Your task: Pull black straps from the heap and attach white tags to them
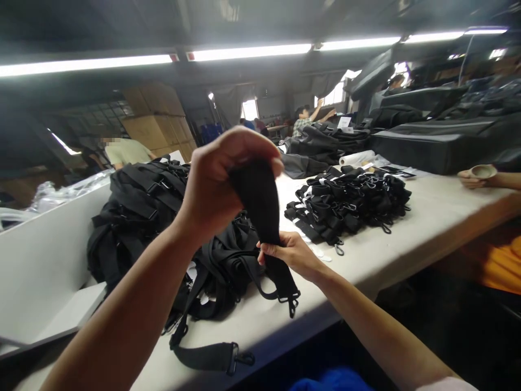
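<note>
My left hand (222, 176) is raised above the table, its fingers closed round the top of a folded black strap (260, 203). My right hand (291, 254) pinches the same strap lower down, just above its metal clip (292, 304), which hangs near the table top. Under my hands lies a loose heap of black straps (222, 271), and one strap end with a clip (211, 355) trails toward the table's front edge.
The long white table (427, 217) carries a tall pile of black straps (136, 206) at the left and a stack of folded straps (350, 203) at the right. Another person's hand (472, 178) holds a small cup at the far right. Black bags (439, 141) and other people are behind.
</note>
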Demonstrator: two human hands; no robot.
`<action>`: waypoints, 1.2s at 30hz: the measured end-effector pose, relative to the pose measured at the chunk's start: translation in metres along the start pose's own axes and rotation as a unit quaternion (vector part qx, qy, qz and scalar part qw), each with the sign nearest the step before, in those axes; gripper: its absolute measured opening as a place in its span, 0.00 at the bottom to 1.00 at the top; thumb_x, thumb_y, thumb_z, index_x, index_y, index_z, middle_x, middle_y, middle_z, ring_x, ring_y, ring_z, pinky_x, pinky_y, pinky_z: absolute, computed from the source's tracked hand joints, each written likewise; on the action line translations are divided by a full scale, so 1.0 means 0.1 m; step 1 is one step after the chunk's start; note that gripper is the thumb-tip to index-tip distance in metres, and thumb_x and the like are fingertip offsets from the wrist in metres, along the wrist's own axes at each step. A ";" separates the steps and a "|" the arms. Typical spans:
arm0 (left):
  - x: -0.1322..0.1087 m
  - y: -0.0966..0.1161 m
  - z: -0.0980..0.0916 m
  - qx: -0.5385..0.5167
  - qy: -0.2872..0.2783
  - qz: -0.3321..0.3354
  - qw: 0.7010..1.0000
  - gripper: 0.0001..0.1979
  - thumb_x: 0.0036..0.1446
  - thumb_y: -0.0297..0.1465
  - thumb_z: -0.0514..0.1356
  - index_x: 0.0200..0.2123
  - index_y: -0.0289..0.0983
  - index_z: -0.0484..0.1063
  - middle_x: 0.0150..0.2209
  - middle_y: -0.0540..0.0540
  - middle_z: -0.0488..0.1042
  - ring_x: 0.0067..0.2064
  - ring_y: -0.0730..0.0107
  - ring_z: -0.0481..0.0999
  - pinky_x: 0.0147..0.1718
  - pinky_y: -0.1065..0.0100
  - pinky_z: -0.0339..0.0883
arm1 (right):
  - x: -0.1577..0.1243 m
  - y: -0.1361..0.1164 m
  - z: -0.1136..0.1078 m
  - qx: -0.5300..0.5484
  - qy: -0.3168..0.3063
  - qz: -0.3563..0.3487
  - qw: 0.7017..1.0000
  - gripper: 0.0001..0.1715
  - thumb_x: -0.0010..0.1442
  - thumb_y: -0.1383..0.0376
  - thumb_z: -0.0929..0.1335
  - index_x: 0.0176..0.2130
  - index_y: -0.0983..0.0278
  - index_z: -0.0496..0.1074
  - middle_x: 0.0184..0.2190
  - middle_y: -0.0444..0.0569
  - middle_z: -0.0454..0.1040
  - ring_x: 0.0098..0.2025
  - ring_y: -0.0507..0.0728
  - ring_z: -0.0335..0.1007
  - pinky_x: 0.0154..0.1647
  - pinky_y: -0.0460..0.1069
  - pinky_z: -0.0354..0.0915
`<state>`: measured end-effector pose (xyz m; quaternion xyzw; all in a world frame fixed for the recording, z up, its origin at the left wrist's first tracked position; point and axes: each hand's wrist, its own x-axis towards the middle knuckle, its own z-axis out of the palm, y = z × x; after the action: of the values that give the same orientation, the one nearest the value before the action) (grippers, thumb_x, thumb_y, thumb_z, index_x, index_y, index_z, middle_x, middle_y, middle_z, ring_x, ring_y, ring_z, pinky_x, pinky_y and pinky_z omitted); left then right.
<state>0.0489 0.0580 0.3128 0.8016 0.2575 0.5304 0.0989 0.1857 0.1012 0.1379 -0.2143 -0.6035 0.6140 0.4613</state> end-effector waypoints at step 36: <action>-2.06 -0.36 0.84 -0.485 -0.007 -0.446 0.752 0.37 0.58 0.58 0.49 0.64 0.43 0.57 0.53 0.37 0.73 0.47 0.51 0.77 0.41 0.57 0.71 | -0.36 0.05 0.06 -0.045 0.095 -0.192 0.976 0.10 0.60 0.63 0.71 0.27 0.58 0.79 0.43 0.51 0.77 0.43 0.61 0.75 0.49 0.59 0.72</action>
<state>0.0509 -0.0085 0.0973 0.4436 0.2932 0.4743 0.7016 0.1971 0.0689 0.1235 -0.1719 -0.6139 0.4632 0.6156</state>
